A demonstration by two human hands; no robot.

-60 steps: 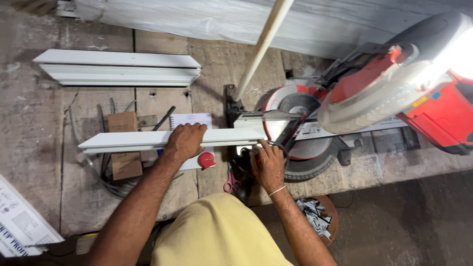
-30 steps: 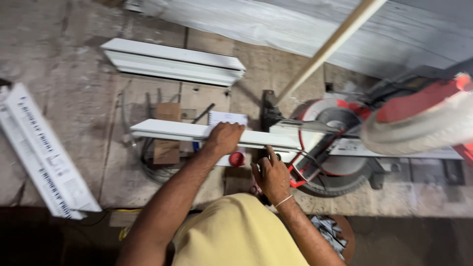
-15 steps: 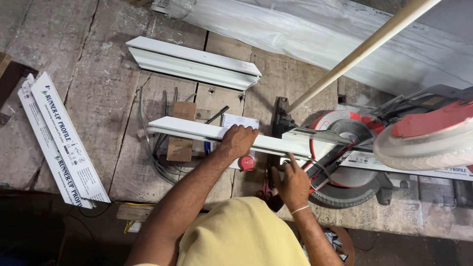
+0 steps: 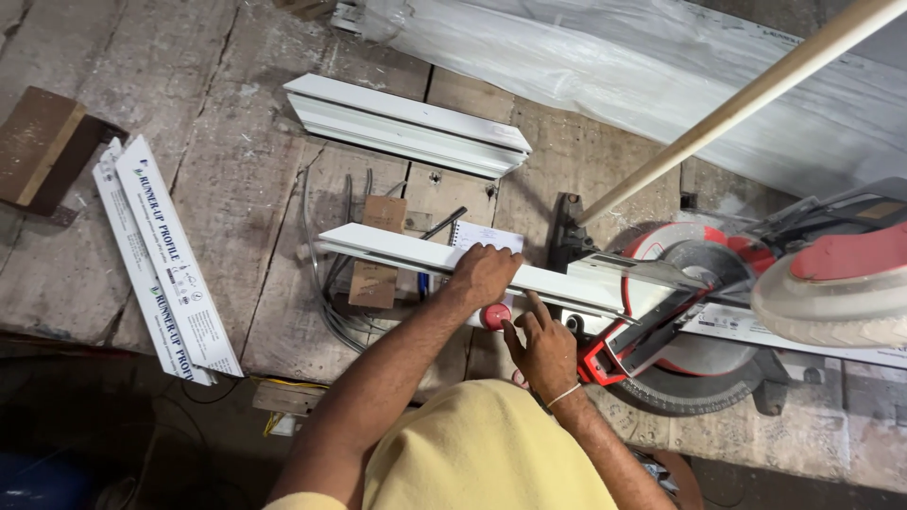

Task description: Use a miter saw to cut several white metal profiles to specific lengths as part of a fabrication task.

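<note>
A long white profile strip (image 4: 397, 249) lies across the wooden bench, its right end resting on the bed of a red and grey mitre saw (image 4: 699, 312). My left hand (image 4: 484, 272) presses down on top of the strip near its middle. My right hand (image 4: 540, 342) sits just below the strip next to the saw base, fingers loosely spread, index finger pointing up at the strip's edge. A small red round object (image 4: 495, 315) lies between the two hands. A small notepad (image 4: 487, 236) lies behind the strip.
Two more white profiles (image 4: 406, 125) lie stacked further back. Two printed white strips (image 4: 165, 260) lie at the left beside a brown block (image 4: 40, 146). A wooden pole (image 4: 746, 99) slants over a plastic-wrapped bundle (image 4: 661, 85). Cables (image 4: 326, 293) and a cardboard piece (image 4: 376, 255) lie under the strip.
The view has swung left and down, so the saw now sits further right and the printed strips are in view. Both hands stay at the strip; my right hand's fingers have loosened.
</note>
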